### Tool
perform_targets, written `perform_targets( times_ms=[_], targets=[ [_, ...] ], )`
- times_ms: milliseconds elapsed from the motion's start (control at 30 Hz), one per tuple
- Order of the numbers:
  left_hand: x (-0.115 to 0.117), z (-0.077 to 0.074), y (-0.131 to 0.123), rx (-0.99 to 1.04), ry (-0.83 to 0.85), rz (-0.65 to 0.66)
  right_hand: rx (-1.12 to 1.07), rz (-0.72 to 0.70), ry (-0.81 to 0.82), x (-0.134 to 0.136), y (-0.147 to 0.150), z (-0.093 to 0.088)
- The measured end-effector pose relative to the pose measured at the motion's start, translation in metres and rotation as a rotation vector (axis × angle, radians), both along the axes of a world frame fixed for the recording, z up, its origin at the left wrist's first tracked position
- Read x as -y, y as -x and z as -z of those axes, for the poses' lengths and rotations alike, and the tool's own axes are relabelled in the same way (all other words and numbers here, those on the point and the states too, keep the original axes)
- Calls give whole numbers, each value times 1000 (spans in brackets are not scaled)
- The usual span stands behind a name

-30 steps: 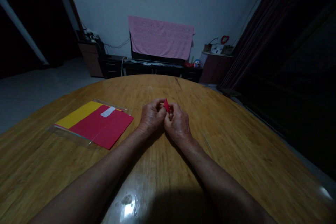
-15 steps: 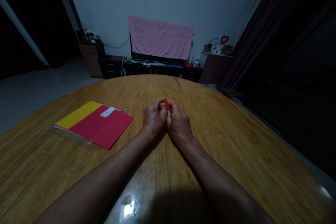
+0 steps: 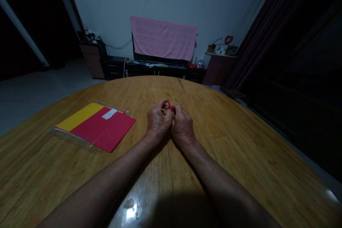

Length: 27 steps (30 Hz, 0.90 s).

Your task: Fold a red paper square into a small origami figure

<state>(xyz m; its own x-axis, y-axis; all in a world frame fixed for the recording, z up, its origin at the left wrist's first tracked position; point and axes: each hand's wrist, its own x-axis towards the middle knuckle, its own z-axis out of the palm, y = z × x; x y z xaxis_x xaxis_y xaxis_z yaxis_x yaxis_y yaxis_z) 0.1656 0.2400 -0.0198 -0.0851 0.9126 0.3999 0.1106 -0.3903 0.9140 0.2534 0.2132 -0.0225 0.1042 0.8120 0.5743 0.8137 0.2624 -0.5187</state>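
Observation:
Between my two hands, above the middle of the wooden table, a small folded piece of red paper pokes up. My left hand is closed on its left side, with a fingertip at the paper's upper tip. My right hand is closed around the lower right part, its fingers curled and pressed against my left hand. Most of the piece is hidden by my fingers.
Left of my hands lie red sheets and a yellow sheet in a clear plastic sleeve with a white label. Beyond the table's far edge stands a low black cabinet below a pink cloth.
My left hand has shifted slightly right, closer against my right hand. The red paper has turned and shows a narrower strip.

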Motion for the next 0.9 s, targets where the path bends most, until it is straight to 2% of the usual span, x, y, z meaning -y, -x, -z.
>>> perform_targets(
  times_ms=[167, 333, 600, 700, 900],
  targets=[
    [-2, 3, 4, -106, -42, -43, -4, -6, 15, 2, 2, 1],
    [-2, 3, 7, -128, -69, -65, 12, -15, 16, 3, 3, 0],
    [-7, 12, 2, -36, 28, 44, 51, 12, -9, -1, -1, 4],
    [-5, 10, 2, -76, 31, 39, 70, 13, -3, -2, -1, 4],
    [0, 0, 4, -248, -3, -49, 103, 24, 50, -1, 0, 3]
  ],
)
